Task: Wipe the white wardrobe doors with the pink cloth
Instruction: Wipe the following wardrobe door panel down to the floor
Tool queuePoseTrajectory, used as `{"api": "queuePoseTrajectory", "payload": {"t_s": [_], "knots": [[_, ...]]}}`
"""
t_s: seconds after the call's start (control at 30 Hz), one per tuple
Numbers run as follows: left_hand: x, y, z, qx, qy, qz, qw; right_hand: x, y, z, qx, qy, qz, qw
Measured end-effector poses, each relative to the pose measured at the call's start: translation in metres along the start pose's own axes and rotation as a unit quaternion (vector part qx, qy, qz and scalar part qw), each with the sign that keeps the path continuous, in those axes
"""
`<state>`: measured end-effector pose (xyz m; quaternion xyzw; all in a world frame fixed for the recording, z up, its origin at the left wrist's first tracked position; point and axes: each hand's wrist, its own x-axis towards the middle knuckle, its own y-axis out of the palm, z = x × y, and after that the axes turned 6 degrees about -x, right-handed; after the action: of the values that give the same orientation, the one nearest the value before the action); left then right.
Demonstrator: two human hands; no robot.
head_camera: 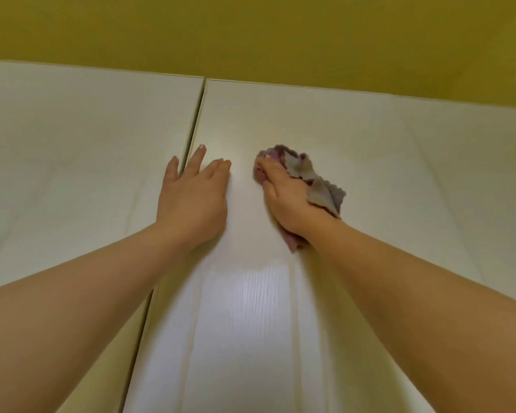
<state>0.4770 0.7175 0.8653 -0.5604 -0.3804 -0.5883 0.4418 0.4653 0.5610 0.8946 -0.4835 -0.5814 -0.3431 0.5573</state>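
R hand [283, 198] grip: fingers curled round the bunched pink-grey fleecy cloth [319, 189], pressing it to the right white wood-grain wardrobe door [399, 162], upper part, prob. for firm wiping contact. L hand [191, 201] lies flat, fingers straight, across the seam [195, 126] w/ the left white door [72, 144], likely steadying. Top edge is near; bare panel lies rightwards & below.

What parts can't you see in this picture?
Head view only:
- Part of the pink cloth is hidden under the right hand.
- The lower parts of the wardrobe doors are cut off by the bottom edge.
- The left hand covers part of the gap between the doors.
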Motion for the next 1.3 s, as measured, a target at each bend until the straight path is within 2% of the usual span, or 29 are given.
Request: {"api": "queuePoseTrajectory", "payload": {"t_s": [0.03, 0.07, 0.13, 0.2, 0.27, 0.3, 0.37, 0.47, 0.57, 0.7, 0.73, 0.8, 0.87, 0.9, 0.93, 1.03, 1.13, 1.17, 1.23, 1.27, 1.3], "knots": [[0.007, 0.002, -0.007, -0.002, 0.007, -0.002, 1.0, 0.006, -0.009, -0.018, 0.025, 0.023, -0.025, 0.999], [0.015, 0.004, -0.014, -0.004, 0.01, -0.007, 1.0, 0.012, -0.019, -0.041, 0.0, 0.044, -0.061, 0.997], [0.026, 0.005, -0.018, -0.006, 0.003, -0.018, 1.0, 0.021, -0.043, -0.087, -0.097, 0.152, -0.105, 0.978], [0.029, 0.004, -0.016, -0.013, 0.001, -0.017, 1.0, 0.024, -0.059, -0.113, -0.146, 0.284, -0.099, 0.942], [0.03, 0.002, -0.01, -0.027, 0.013, -0.008, 1.0, 0.029, -0.059, -0.109, -0.162, 0.315, -0.085, 0.931], [0.029, 0.0, -0.007, -0.043, 0.02, -0.007, 0.999, 0.033, -0.054, -0.099, -0.166, 0.282, -0.089, 0.941], [0.025, -0.004, 0.0, -0.079, 0.018, -0.023, 0.996, 0.045, -0.035, -0.068, -0.175, 0.148, -0.09, 0.969], [0.014, -0.009, 0.006, -0.104, -0.036, -0.073, 0.991, 0.051, -0.001, -0.009, -0.147, -0.034, -0.053, 0.987], [0.003, -0.014, 0.016, -0.107, -0.098, -0.065, 0.987, 0.027, 0.028, 0.05, -0.106, -0.153, -0.001, 0.982], [-0.014, -0.019, 0.024, -0.099, -0.073, -0.029, 0.992, -0.015, 0.037, 0.064, -0.023, -0.251, 0.065, 0.965], [-0.018, -0.019, 0.024, -0.093, -0.056, -0.024, 0.994, -0.015, 0.034, 0.058, -0.007, -0.259, 0.078, 0.963], [-0.024, -0.024, 0.026, -0.084, -0.021, -0.018, 0.996, -0.002, 0.024, 0.044, 0.037, -0.186, 0.078, 0.979], [-0.032, -0.028, 0.031, -0.071, -0.008, -0.01, 0.997, 0.012, 0.021, 0.04, -0.024, -0.106, 0.007, 0.994], [-0.036, -0.028, 0.033, -0.065, -0.002, -0.002, 0.998, 0.011, 0.022, 0.041, -0.079, -0.096, -0.016, 0.992], [-0.042, -0.028, 0.037, -0.06, 0.005, 0.014, 0.998, 0.002, 0.024, 0.044, -0.109, -0.112, -0.012, 0.988], [-0.067, -0.024, 0.046, -0.037, 0.043, 0.077, 0.995, -0.046, 0.026, 0.046, -0.081, -0.23, 0.038, 0.969], [-0.095, -0.018, 0.045, 0.001, 0.053, 0.112, 0.992, -0.061, 0.022, 0.032, -0.094, -0.296, 0.093, 0.946], [-0.103, -0.016, 0.046, 0.013, 0.05, 0.118, 0.992, -0.055, 0.022, 0.032, -0.092, -0.284, 0.091, 0.95], [-0.113, -0.014, 0.044, 0.021, 0.038, 0.119, 0.992, -0.039, 0.023, 0.042, -0.047, -0.179, 0.041, 0.982], [-0.116, -0.011, 0.045, 0.018, 0.03, 0.116, 0.993, -0.038, 0.026, 0.047, -0.062, -0.119, 0.023, 0.991], [-0.117, -0.01, 0.046, 0.021, 0.026, 0.115, 0.993, -0.044, 0.031, 0.052, -0.106, -0.101, 0.009, 0.989]]}}
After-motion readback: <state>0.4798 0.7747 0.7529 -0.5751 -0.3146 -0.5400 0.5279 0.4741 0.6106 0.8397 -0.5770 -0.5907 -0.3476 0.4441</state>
